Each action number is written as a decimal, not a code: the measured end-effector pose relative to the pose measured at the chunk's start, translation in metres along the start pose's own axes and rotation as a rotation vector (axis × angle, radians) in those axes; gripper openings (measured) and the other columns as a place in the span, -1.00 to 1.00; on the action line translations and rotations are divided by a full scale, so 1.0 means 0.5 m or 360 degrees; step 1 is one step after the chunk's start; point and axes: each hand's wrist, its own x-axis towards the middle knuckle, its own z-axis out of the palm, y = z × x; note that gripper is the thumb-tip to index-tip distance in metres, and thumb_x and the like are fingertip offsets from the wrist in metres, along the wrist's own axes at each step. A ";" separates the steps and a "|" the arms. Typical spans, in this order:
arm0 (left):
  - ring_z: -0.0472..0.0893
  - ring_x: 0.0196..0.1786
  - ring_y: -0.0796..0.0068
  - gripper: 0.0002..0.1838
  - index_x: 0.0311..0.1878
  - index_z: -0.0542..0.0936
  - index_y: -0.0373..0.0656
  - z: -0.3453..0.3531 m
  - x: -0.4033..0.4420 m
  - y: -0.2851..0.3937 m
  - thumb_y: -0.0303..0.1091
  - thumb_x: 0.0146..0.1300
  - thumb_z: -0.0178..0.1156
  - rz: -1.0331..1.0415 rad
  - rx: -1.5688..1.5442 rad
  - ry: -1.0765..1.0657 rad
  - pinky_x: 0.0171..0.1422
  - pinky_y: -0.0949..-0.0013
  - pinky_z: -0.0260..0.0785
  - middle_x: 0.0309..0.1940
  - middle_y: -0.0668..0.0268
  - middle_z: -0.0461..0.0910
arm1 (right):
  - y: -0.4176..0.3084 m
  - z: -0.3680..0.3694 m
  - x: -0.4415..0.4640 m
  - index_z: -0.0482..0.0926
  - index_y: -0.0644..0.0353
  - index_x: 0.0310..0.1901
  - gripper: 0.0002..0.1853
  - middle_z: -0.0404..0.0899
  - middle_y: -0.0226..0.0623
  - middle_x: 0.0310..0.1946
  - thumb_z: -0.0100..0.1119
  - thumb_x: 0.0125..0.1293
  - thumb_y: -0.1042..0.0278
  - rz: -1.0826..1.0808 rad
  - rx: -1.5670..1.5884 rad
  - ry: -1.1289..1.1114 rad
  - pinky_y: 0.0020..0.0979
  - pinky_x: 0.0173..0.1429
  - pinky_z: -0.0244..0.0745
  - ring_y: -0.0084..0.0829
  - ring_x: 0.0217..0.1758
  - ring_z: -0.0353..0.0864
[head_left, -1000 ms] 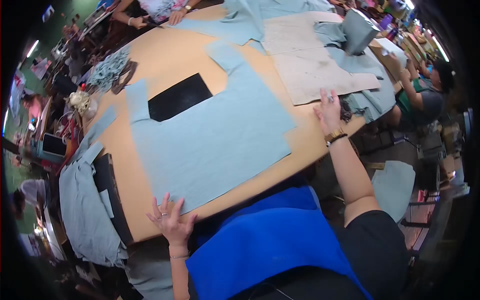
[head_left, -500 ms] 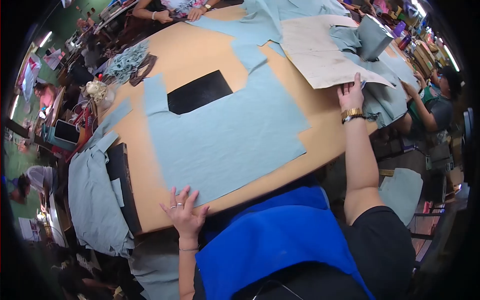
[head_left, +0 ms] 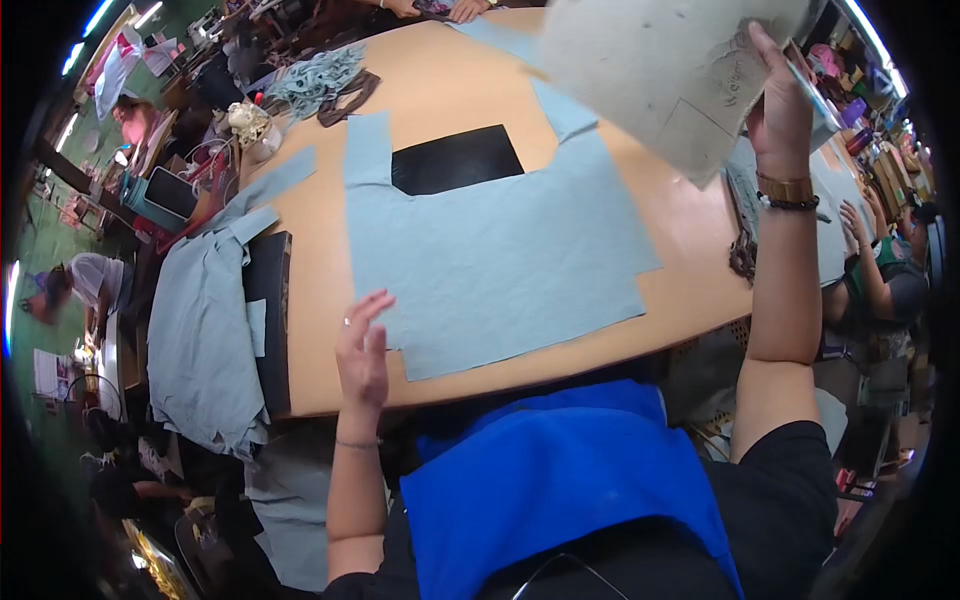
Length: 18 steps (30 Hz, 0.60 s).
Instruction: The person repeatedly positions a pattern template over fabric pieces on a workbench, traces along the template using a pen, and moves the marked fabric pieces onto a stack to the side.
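A large off-white pattern sheet (head_left: 640, 85), with handwriting and a drawn square on it, is raised at the upper right. My right hand (head_left: 782, 115) grips its right edge, thumb on the face toward me; the fingers behind are partly hidden. On the table lies a flat light-blue fabric piece (head_left: 500, 265) with a notch cut in its far side. A black rectangular sheet (head_left: 458, 160) shows in that notch. Near the fabric's lower left corner, my left hand (head_left: 362, 355) is lifted, fingers extended and nothing held.
Blue fabric scraps (head_left: 315, 80) and a brown strip lie at the table's far left. Draped blue cloth (head_left: 205, 320) hangs over a dark board (head_left: 268, 330) on the left. Another person's hands (head_left: 470, 10) rest at the far edge; a co-worker (head_left: 885, 270) sits at right.
My right hand has lifted the pattern sheet off the table's right side, up and toward the far middle. My left hand has risen from the fabric's near corner.
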 end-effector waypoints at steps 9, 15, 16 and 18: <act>0.49 0.26 0.37 -0.24 0.44 0.21 -0.17 0.080 0.172 -0.051 0.16 0.37 0.07 -0.0712 -0.2300 -0.0419 0.33 0.33 0.38 0.19 0.24 0.52 | 0.000 0.090 -0.109 0.48 0.26 0.20 -0.55 0.60 -0.33 0.04 0.19 0.38 0.20 0.0160 -0.0154 -0.0624 -0.50 0.09 0.54 -0.56 0.01 0.62; 0.46 0.26 0.38 -0.19 0.49 0.03 -0.22 0.043 0.155 -0.068 -0.14 0.35 0.23 -0.0868 -0.1517 0.0105 0.42 0.22 0.23 0.20 0.19 0.49 | 0.107 -0.030 -0.132 0.40 0.33 0.27 -0.45 0.57 -0.28 0.05 0.25 0.32 0.23 0.0696 -0.0234 -0.0642 -0.51 0.14 0.50 -0.55 0.02 0.58; 0.43 0.31 0.32 -0.31 0.43 0.15 -0.20 0.026 0.142 -0.077 -0.25 0.35 0.23 -0.0867 -0.1223 0.0256 0.34 0.20 0.34 0.29 0.11 0.40 | 0.128 -0.052 -0.146 0.40 0.33 0.26 -0.45 0.58 -0.31 0.04 0.26 0.32 0.25 0.0727 -0.0281 -0.0601 -0.51 0.13 0.49 -0.55 0.01 0.58; 0.54 0.14 0.39 -0.37 0.36 0.21 -0.24 -0.009 0.117 -0.099 -0.37 0.31 0.25 -0.0803 -0.0924 0.0211 0.23 0.30 0.41 0.12 0.15 0.53 | 0.178 -0.100 -0.183 0.40 0.33 0.26 -0.46 0.58 -0.36 0.01 0.28 0.31 0.28 0.0783 -0.0375 -0.0514 -0.51 0.12 0.48 -0.56 0.00 0.57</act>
